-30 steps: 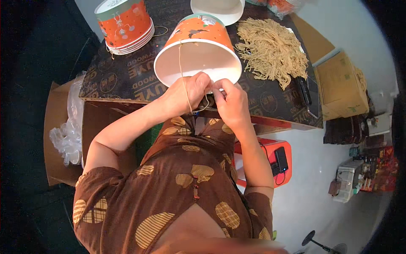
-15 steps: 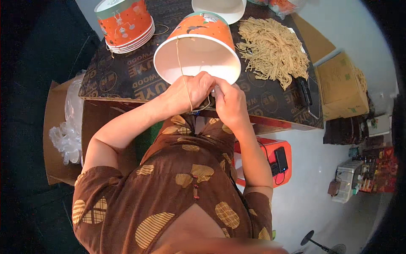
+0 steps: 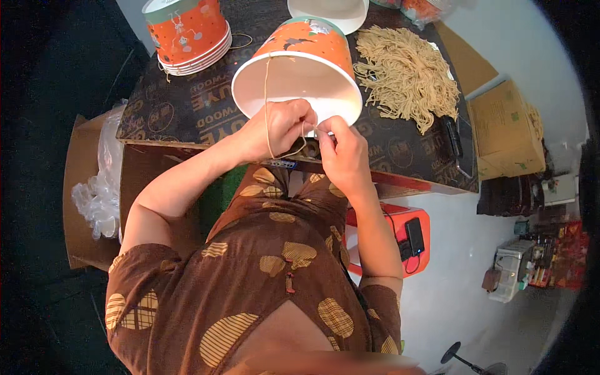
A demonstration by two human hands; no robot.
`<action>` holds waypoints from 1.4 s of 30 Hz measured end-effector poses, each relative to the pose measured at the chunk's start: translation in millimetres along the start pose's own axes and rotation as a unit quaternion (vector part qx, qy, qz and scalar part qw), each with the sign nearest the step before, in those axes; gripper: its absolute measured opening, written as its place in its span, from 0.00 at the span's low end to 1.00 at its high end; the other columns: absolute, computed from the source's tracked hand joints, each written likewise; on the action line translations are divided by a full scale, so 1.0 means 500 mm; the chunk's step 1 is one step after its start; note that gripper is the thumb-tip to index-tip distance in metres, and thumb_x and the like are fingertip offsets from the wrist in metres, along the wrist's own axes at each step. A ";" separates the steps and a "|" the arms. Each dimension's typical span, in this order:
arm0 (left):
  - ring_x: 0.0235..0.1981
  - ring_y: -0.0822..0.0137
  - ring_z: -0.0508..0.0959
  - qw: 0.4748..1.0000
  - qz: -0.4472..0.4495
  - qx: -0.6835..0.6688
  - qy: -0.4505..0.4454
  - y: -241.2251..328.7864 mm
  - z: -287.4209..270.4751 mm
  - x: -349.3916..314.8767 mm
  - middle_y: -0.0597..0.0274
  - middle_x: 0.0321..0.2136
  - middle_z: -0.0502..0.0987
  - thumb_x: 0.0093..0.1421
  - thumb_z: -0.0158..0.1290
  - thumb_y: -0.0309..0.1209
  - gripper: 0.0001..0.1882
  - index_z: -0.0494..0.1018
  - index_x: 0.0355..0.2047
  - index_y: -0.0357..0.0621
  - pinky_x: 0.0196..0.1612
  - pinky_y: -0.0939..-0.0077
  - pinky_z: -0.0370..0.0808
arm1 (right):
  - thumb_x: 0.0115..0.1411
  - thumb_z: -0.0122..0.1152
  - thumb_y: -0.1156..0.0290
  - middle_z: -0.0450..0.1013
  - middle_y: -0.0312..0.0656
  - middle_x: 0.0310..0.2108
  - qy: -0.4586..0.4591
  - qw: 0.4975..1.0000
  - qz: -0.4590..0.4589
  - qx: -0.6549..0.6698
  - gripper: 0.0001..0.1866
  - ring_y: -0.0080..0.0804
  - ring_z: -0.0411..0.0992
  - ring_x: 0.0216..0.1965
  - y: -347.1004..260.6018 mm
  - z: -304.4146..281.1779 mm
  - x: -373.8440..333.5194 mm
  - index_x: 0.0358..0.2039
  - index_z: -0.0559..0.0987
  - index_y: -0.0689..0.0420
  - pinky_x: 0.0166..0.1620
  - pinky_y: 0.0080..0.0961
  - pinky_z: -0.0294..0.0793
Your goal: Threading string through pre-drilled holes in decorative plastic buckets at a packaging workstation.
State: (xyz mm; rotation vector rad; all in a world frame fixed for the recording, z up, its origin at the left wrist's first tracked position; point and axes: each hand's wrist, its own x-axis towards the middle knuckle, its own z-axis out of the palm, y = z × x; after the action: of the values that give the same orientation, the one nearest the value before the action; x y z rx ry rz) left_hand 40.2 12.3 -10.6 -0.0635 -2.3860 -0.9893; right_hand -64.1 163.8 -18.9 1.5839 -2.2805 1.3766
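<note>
An orange, green and white paper bucket [image 3: 269,81] lies tilted at the table's front, its white mouth turned toward me. A tan cord [image 3: 267,106] hangs from the far side of its rim and loops down past my left wrist. My left hand [image 3: 280,128] is closed in a pinch on the cord, just inside the near side of the mouth. Close beside it, at the near rim, my right hand [image 3: 345,150] pinches the cord's end. The fingers partly hide that stretch of rim, so I cannot tell whether the cord passes through it.
Nested orange buckets [image 3: 187,37] stand at the far left. A pile of tan cords [image 3: 409,78] lies to the right, with a black-handled tool [image 3: 452,137] by it. Another white bucket [image 3: 331,11] is behind. Cardboard boxes [image 3: 509,131] flank the dark table [image 3: 175,119].
My hands have moved slightly apart, and a loop of cord now shows between them. The view has shifted a little; the bucket keeps its tilt.
</note>
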 end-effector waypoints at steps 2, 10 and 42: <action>0.27 0.53 0.77 0.999 -0.024 -0.021 -0.008 0.008 -0.004 0.003 0.50 0.22 0.74 0.56 0.53 0.22 0.02 0.70 0.27 0.36 0.31 0.66 0.72 | 0.55 0.59 0.79 0.72 0.49 0.25 0.012 0.998 -0.043 0.034 0.05 0.47 0.72 0.26 0.004 -0.002 -0.002 0.31 0.71 0.61 0.31 0.36 0.71; 0.24 0.54 0.75 0.988 -0.144 -0.051 -0.029 0.021 -0.016 0.011 0.49 0.21 0.73 0.53 0.50 0.20 0.03 0.70 0.24 0.34 0.30 0.66 0.71 | 0.52 0.56 0.81 0.66 0.50 0.28 -0.087 0.987 -0.133 -0.003 0.07 0.52 0.66 0.35 0.019 -0.025 -0.003 0.30 0.67 0.60 0.39 0.45 0.67; 0.14 0.77 0.69 0.938 -0.266 -0.208 -0.077 0.029 -0.009 0.026 0.65 0.13 0.71 0.57 0.51 0.27 0.10 0.73 0.20 0.35 0.15 0.78 0.64 | 0.61 0.53 0.76 0.73 0.48 0.16 0.013 0.997 0.053 0.060 0.04 0.45 0.76 0.20 -0.033 -0.030 0.002 0.36 0.74 0.59 0.24 0.37 0.73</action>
State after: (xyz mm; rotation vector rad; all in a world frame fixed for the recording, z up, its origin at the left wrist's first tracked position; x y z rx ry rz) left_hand 34.9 17.7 8.1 0.3833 -2.3340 -1.7903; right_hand -58.4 171.8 1.0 1.4856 -2.3381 1.5764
